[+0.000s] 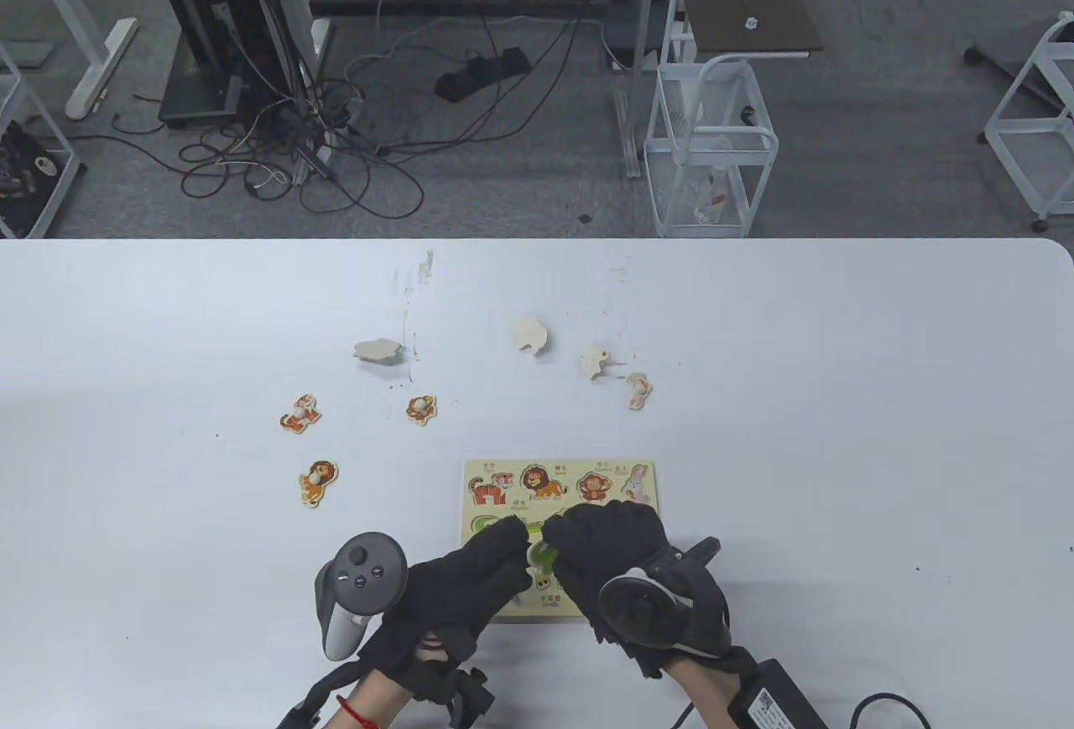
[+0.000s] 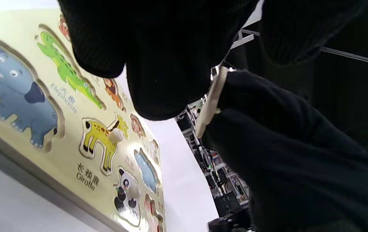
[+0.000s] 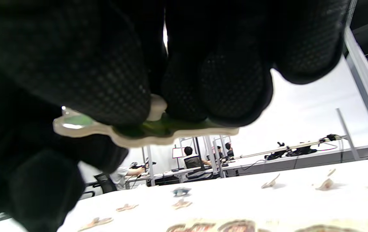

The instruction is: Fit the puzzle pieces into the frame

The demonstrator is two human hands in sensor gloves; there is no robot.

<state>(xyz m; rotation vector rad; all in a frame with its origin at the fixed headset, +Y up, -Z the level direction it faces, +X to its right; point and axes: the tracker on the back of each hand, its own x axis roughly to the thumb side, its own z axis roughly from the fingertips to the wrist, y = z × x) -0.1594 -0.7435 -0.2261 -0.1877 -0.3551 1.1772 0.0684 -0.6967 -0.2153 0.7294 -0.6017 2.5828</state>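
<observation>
The yellow wooden puzzle frame [image 1: 471, 471] lies at the table's near middle, with printed animal slots. In the left wrist view the frame [image 2: 71, 135] shows a giraffe [image 2: 105, 137] and a panda [image 2: 126, 190] fitted, and elephant and crocodile slots. My right hand [image 1: 617, 549] pinches a green crocodile piece [image 1: 542, 555] by its knob just above the frame; the right wrist view shows the piece [image 3: 158, 130] under the fingertips. My left hand [image 1: 482, 565] has its fingertips against the piece's left side. The piece shows edge-on [image 2: 210, 101] in the left wrist view.
Loose pieces lie beyond the frame: a tiger [image 1: 299, 413], a monkey [image 1: 421, 409] and a lion [image 1: 318, 482] to the left, three face-down pieces [image 1: 377, 351] [image 1: 530, 335] [image 1: 595, 361] and a rabbit [image 1: 639, 390] further back. A black power adapter [image 1: 768, 700] sits at the near edge.
</observation>
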